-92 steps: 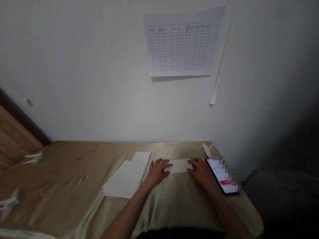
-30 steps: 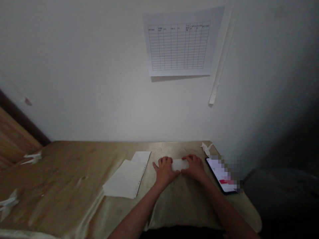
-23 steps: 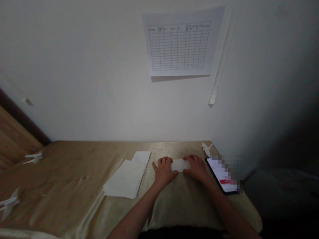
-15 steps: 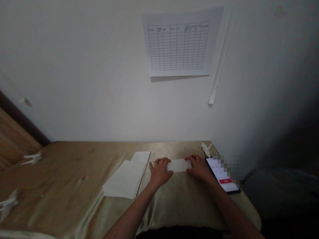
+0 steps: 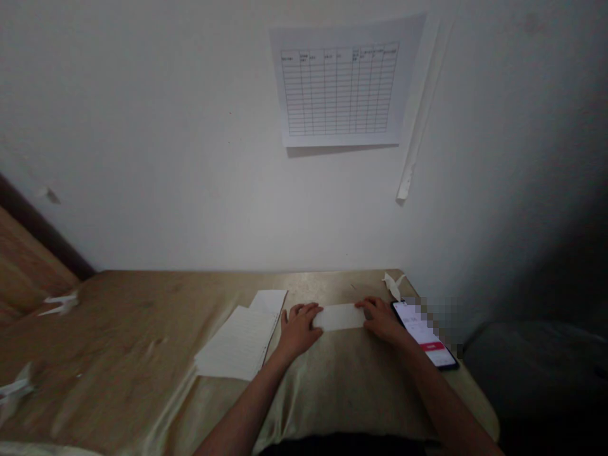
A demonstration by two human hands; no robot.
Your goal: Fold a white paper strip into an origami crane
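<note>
A folded white strip of paper lies flat on the tan cloth-covered table. My left hand rests palm down on its left end, fingers stretched out and pressing on the paper. My right hand lies on its right end in the same way, fingers flat. Neither hand lifts the strip.
A stack of lined white sheets lies just left of my left hand. A lit phone sits at the table's right edge, with a small folded paper shape behind it. More folded paper shapes lie far left. A printed grid sheet hangs on the wall.
My hands were close together on the strip a second ago. They have slid apart along it, left hand leftward and right hand rightward, baring more of the paper between them.
</note>
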